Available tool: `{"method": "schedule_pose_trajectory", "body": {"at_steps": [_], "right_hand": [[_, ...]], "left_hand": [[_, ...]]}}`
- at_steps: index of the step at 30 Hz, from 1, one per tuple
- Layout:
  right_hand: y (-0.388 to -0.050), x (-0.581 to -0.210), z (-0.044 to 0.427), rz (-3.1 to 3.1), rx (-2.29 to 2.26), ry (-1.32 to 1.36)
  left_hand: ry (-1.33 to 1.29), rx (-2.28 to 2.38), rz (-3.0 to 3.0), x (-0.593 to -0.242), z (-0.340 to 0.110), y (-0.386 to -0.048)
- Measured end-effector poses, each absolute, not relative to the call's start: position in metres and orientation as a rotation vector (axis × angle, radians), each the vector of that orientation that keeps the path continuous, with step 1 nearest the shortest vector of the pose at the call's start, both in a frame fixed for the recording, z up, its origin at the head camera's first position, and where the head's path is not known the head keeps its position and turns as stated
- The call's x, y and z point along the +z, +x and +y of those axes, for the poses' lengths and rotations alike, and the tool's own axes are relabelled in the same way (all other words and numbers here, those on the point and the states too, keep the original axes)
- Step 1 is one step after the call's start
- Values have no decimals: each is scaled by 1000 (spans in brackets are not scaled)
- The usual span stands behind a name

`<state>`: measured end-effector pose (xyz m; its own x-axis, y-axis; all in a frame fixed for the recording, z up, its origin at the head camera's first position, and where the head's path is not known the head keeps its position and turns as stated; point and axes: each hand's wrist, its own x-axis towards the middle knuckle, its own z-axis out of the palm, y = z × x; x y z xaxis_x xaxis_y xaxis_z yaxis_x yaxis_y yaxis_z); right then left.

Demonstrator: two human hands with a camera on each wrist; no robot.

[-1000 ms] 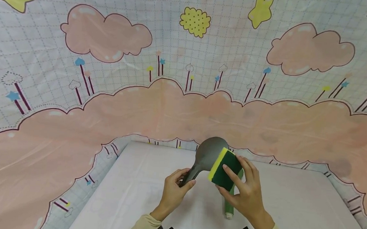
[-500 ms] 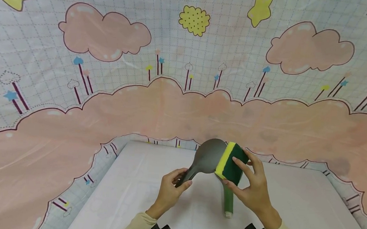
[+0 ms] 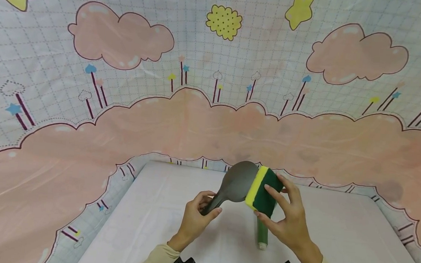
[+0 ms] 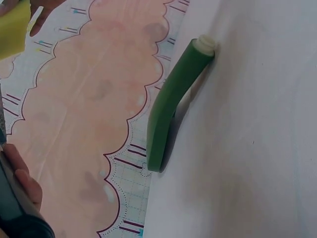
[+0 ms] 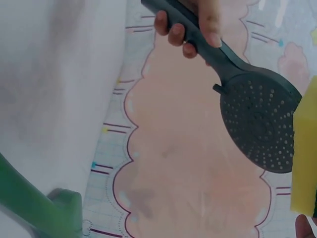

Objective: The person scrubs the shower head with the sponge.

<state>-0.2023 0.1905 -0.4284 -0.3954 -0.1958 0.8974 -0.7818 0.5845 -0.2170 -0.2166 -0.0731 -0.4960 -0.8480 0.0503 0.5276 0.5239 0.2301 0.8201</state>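
A dark grey handheld shower head is held up above the table, its nozzle face showing in the right wrist view. My left hand grips it by the handle. My right hand pinches a scouring sponge, yellow on one side and dark green on the other. The sponge's yellow side meets the outer edge of the shower head. In the left wrist view, the shower head and the sponge are mostly cut off.
Below the hands, a green object with a curved handle and a pale end cap lies on the white table. The sponge partly hides it in the head view. A patterned cloth with pink clouds hangs behind and around the table.
The sponge slid right across the shower head towards its edge, then came down slightly. My left hand shifted a little left and down, still gripping the handle.
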Motion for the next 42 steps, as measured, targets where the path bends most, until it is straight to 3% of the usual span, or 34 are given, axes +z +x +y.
{"method": "schedule_pose_trajectory", "body": {"at_steps": [14, 38, 42], "right_hand": [[-198, -429, 192, -1919, 859, 870], [-221, -408, 227, -2094, 1449, 1071], [-222, -412, 230, -2088, 1553, 1093]], "left_hand": [[-550, -1609, -2143, -499, -76, -219], [-819, -1559, -2055, -504, -88, -216], [-878, -1545, -2041, -492, -86, -208]]}}
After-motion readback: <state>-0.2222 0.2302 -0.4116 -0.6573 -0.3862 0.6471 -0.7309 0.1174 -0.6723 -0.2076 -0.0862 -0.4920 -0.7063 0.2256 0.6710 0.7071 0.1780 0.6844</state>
